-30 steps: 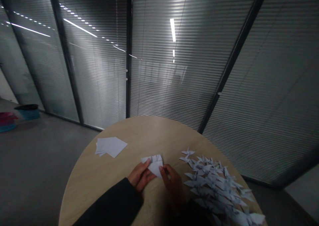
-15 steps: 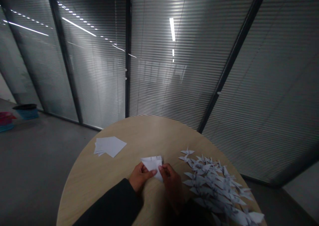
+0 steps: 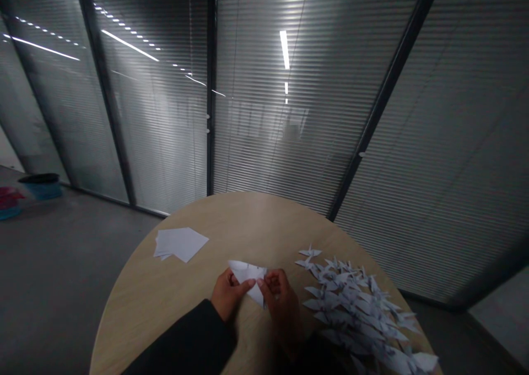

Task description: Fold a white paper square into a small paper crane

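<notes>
Between my two hands is a folded sheet of white paper (image 3: pixel 248 271), its wide edge away from me and a point toward me. My left hand (image 3: pixel 228 295) pinches its left side, thumb lying on top. My right hand (image 3: pixel 281 299) grips the right side, with the thumb pressed near the middle of the paper. Both hands are just above the table, close together, and the fingers beneath the paper are partly hidden. To the right of my right hand lies a crowded group of folded white paper cranes (image 3: pixel 351 303).
The round wooden table (image 3: pixel 260 215) carries a loose stack of white paper sheets (image 3: pixel 182 243) at the left. Behind stands a glass partition with blinds (image 3: pixel 268 160). On the floor at far left are a blue bin with a black liner (image 3: pixel 42 188) and a red-lined one (image 3: pixel 9 203).
The folded paper has turned and tilted, its upper left corner now reaching further left. My right thumb has shifted inward, toward the left thumb.
</notes>
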### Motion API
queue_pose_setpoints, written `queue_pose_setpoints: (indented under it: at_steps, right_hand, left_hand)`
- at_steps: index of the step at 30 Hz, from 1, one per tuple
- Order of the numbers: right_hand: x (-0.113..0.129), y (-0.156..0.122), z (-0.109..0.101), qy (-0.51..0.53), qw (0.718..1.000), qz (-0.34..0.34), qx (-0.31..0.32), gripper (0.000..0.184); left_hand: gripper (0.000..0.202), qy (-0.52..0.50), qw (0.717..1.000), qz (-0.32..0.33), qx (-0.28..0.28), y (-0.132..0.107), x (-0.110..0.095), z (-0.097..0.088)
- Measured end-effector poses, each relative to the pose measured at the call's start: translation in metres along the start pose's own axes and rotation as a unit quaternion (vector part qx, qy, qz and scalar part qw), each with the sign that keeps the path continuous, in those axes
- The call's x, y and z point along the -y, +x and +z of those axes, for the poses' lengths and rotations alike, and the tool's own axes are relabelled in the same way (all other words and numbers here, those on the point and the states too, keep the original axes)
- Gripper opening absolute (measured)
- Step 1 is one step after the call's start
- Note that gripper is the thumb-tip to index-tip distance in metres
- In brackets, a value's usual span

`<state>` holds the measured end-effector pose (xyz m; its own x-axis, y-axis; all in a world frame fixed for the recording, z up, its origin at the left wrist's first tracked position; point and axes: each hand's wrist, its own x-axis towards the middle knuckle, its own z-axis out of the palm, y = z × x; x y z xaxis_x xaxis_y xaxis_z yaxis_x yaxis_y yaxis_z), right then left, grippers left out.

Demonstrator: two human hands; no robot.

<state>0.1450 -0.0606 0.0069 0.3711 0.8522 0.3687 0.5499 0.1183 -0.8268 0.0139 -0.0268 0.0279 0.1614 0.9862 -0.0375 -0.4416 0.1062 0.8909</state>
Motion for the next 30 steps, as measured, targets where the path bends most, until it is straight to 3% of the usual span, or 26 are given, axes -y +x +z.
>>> queue_pose_setpoints:
  at_steps: [3, 8, 14, 22, 30]
  right_hand:
    - [-0.005, 0.005, 0.001, 0.037, 0.999, 0.001, -0.033, 0.044]
    - [-0.003, 0.008, -0.006, 0.047, 0.992, 0.046, 0.111, 0.024]
    - [0.003, 0.006, -0.012, 0.038, 0.995, 0.047, 0.079, 0.028]
    - [0.001, 0.006, -0.012, 0.060, 0.991, 0.056, 0.109, 0.033]
    - [0.004, 0.005, -0.012, 0.067, 0.989, 0.068, 0.109, 0.034]
  left_hand:
    - [0.048, -0.009, 1.000, -0.007, 0.001, -0.001, 0.001, 0.000]
    - [0.048, 0.007, 1.000, -0.004, 0.022, -0.001, 0.001, -0.001]
    - [0.047, 0.036, 0.999, -0.018, 0.011, 0.000, 0.000, -0.001]
    - [0.045, 0.059, 0.998, -0.025, 0.007, -0.003, -0.006, 0.002]
    - [0.042, 0.066, 0.998, -0.008, 0.017, 0.001, 0.004, -0.006]
